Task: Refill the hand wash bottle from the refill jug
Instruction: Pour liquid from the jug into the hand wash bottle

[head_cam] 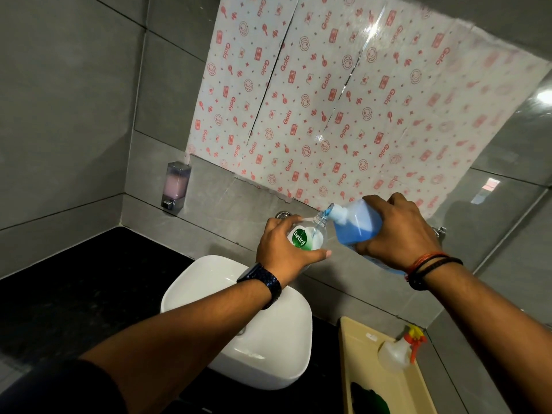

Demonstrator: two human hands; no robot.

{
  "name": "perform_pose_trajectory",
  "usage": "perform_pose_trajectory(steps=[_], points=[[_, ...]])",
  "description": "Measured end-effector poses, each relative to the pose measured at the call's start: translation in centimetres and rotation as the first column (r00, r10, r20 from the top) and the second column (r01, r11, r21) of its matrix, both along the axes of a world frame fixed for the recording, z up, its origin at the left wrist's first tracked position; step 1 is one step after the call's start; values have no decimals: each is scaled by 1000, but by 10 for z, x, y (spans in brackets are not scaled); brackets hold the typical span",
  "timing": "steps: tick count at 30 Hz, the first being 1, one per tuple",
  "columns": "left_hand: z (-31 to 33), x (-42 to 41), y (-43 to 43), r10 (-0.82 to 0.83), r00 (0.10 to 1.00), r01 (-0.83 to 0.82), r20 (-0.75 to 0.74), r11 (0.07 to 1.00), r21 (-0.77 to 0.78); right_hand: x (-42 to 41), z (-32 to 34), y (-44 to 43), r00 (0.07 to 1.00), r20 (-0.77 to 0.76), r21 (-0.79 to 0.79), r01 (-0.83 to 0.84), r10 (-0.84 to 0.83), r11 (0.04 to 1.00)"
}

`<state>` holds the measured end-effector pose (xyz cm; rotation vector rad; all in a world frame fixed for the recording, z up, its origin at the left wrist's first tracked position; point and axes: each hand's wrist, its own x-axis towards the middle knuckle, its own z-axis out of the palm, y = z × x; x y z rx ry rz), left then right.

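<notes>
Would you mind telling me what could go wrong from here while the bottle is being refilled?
1. The blue refill jug in the right hand is tipped at the narrow neck of the clear Dettol hand wash bottle; a slight misalignment could spill soap.
2. Both are held in the air by the left hand and right hand, near the wall behind the white basin, so drips might miss it.

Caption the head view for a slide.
Left hand steadies the bottle while right hand tips the jug of blue liquid into it, above the sink.
</notes>
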<state>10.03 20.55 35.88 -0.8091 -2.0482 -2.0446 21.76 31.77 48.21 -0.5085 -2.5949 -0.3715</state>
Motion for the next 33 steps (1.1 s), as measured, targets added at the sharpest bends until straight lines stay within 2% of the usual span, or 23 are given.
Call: perform_pose_trajectory(steps=[33], points=[[6, 4, -1, -6, 1000, 6, 12, 1000, 10, 5, 7, -3, 1000, -26, 16, -11, 12, 1000]])
